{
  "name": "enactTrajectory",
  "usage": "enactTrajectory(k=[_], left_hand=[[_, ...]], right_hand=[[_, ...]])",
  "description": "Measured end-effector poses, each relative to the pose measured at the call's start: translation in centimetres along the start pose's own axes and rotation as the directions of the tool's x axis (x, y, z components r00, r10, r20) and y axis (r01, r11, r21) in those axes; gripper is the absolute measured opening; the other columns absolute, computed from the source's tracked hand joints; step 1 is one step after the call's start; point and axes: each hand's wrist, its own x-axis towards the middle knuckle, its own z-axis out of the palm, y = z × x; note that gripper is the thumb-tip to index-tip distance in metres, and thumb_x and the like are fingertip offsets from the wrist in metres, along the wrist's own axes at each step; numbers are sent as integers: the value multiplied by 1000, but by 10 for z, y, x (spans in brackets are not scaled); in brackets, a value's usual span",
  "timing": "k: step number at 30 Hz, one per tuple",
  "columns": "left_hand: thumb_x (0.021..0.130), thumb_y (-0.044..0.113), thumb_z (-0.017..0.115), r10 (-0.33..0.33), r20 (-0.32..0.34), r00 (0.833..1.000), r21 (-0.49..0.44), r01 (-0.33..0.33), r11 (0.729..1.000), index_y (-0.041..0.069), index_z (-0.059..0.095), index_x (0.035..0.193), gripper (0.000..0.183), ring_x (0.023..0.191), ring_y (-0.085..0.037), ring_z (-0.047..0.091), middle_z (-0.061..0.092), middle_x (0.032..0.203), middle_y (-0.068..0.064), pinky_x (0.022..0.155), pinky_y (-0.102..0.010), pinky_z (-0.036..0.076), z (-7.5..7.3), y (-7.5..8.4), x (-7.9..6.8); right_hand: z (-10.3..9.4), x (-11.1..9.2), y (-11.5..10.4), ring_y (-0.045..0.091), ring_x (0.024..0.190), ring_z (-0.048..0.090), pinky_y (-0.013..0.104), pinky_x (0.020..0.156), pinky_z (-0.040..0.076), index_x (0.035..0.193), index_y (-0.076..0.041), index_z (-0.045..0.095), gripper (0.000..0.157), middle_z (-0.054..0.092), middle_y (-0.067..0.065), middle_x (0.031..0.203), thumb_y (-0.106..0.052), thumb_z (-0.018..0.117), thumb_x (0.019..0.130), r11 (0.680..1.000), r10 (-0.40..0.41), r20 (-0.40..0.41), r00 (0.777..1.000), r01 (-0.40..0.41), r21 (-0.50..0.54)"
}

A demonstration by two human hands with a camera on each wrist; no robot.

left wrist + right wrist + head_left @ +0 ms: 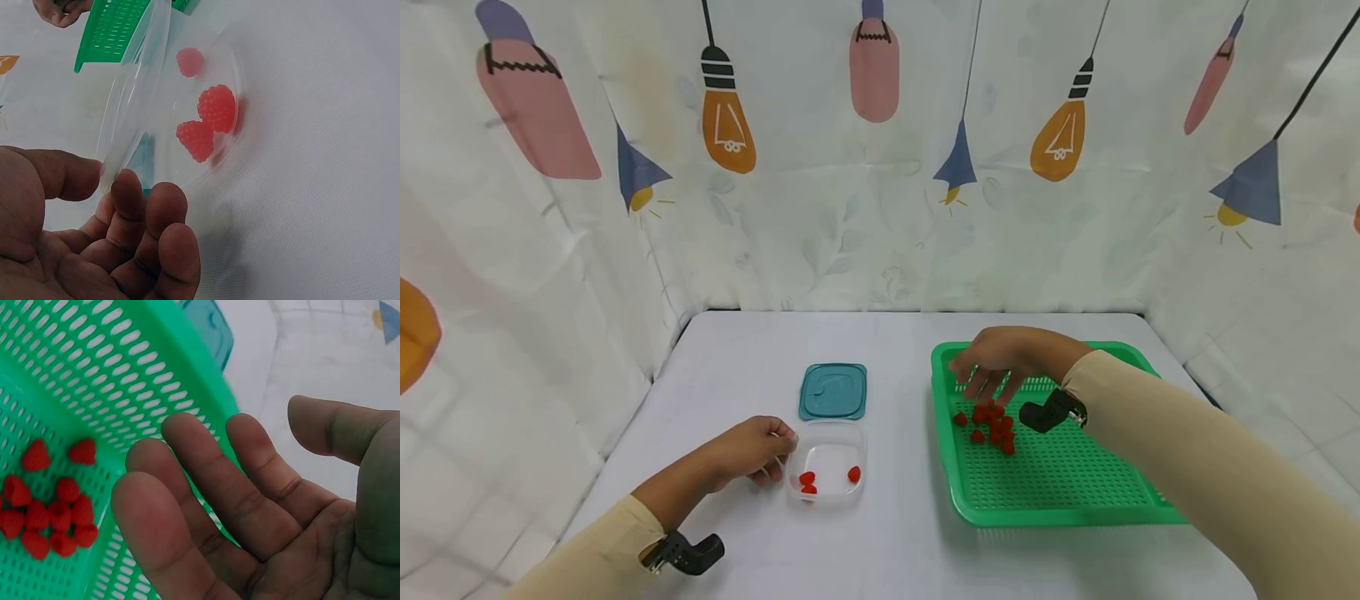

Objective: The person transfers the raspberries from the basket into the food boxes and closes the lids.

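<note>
Raspberries [37, 515] in green basket [1067, 483], near right hand [1006, 354], fingers spread; left hand [751, 450] pinches clear container [826, 460].

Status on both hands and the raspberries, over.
Left hand pinching rim of clear container; right hand open over green basket, holding nothing. Three raspberries in container, more in basket. Teal lid beyond container, not between it and basket.

a clear, open container [827, 454], its rim pinched by the left hand [751, 452], holds three red raspberries [807, 478]; more raspberries [996, 425] cluster in the green basket [1060, 479] below the right hand [1006, 357].
</note>
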Motion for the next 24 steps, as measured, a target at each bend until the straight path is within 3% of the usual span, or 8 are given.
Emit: enactTrajectory(k=[12,24], left_hand=[[103,19,59,-3,3,1000,-6,3,1000,1,61,112,21,77,-26,62,62,92,-11,68,-37,55,-1,-1,0],[103,20,59,-1,2,1000,-1,1,1000,1,61,113,21,77,-26,62,62,91,-11,67,-37,54,0,-2,1]], right_hand=[[-12,3,34,36,110,68,46,80,59,129,2,63,48,72,18,116,-38,58,102,1000,29,-28,999,-29,-12],[-17,2,58,35,105,69,47,80,58,131,3,62,48,71,16,116,-36,55,104,997,64,-54,996,-67,-46]])
